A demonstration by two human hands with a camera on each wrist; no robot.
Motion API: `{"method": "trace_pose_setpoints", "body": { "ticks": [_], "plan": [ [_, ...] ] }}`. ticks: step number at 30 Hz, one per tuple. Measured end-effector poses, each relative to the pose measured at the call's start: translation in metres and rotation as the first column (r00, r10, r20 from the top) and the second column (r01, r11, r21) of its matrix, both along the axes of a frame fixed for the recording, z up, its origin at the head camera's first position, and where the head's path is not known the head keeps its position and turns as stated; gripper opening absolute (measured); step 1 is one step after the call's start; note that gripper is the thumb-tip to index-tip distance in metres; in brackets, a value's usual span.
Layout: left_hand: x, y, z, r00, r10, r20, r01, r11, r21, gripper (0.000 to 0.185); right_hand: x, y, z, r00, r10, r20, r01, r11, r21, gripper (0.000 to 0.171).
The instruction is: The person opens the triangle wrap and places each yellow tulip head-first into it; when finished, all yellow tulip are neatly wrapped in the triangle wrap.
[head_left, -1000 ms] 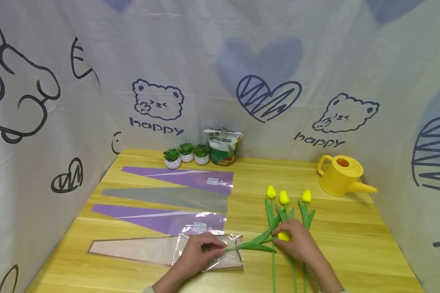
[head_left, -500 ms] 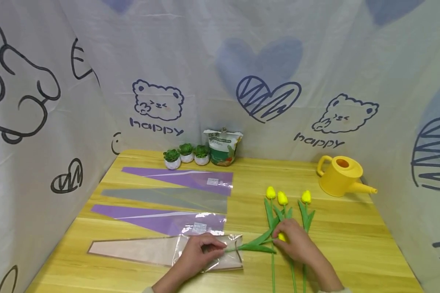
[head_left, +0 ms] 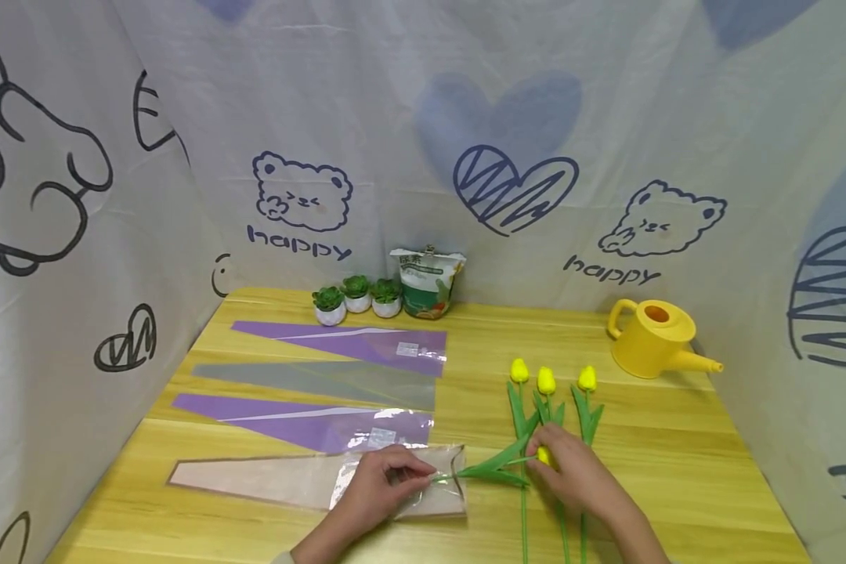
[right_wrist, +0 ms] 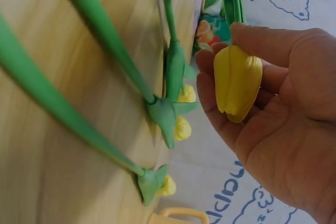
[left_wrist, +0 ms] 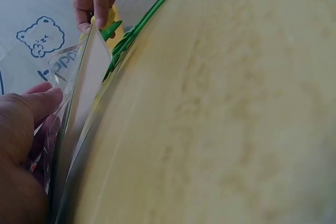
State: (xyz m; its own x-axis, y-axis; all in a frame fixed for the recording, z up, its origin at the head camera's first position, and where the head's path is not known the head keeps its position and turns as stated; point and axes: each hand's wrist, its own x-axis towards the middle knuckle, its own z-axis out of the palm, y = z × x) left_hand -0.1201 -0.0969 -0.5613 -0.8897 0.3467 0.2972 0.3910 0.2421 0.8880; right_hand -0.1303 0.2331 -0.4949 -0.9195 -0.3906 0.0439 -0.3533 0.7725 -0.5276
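left hand (head_left: pixel 381 487): pinching open the mouth of the clear cone-shaped plastic sleeve (head_left: pixel 303 479) at near-left of the wooden desk (head_left: pixel 677 470) | right hand (head_left: pixel 571 470): grip curled round the yellow artificial tulip (right_wrist: pixel 237 81), stem tip at the sleeve mouth | risk: leaves may snag the film edge, or the mouth collapse if the pinch slackens | three spare yellow tulips (head_left: pixel 546 384) just beside could be nudged

I'm looking at a pale wooden table (head_left: pixel 677 462) boxed in on three sides by a white cloth backdrop (head_left: pixel 395 117). The cloth is printed with dark blue bears (head_left: pixel 301 192), the word "happy" (head_left: pixel 612 271), scribbled hearts (head_left: pixel 515 186) and faint blue heart shapes. The light is soft and even.
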Motion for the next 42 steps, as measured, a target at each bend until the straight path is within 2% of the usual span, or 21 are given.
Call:
{"method": "trace_pose_setpoints", "body": {
  "ticks": [4, 9, 22, 29, 32, 42],
  "plan": [
    [0.000, 0.002, 0.001, 1.000, -0.012, -0.025, 0.012, 1.000, -0.003, 0.014, 0.002, -0.005, 0.003, 1.000, 0.004, -0.013, -0.004, 1.000, -0.018, 0.015],
    [0.000, 0.003, 0.002, 1.000, -0.008, -0.018, 0.007, 1.000, -0.023, 0.015, 0.007, -0.014, 0.006, 1.000, 0.003, -0.022, -0.003, 1.000, -0.012, 0.013],
    [-0.003, 0.009, 0.009, 1.000, -0.007, -0.028, 0.005, 0.999, -0.041, 0.018, 0.009, -0.039, 0.005, 0.999, -0.036, 0.035, 0.038, 0.999, -0.040, 0.014],
    [-0.004, 0.013, 0.012, 0.998, -0.023, -0.053, 0.024, 1.000, 0.003, 0.015, 0.010, -0.050, 0.005, 0.998, -0.031, 0.048, 0.034, 0.998, -0.058, 0.013],
    [-0.005, 0.014, 0.013, 0.997, -0.031, -0.064, 0.032, 0.999, 0.007, 0.015, 0.011, -0.056, 0.005, 0.997, -0.054, 0.060, 0.059, 0.995, -0.079, 0.014],
    [-0.004, 0.018, 0.014, 0.998, -0.029, -0.047, 0.029, 1.000, 0.003, 0.017, 0.017, -0.070, 0.001, 0.991, -0.086, 0.100, 0.096, 0.990, -0.101, 0.014]
  ]
}}
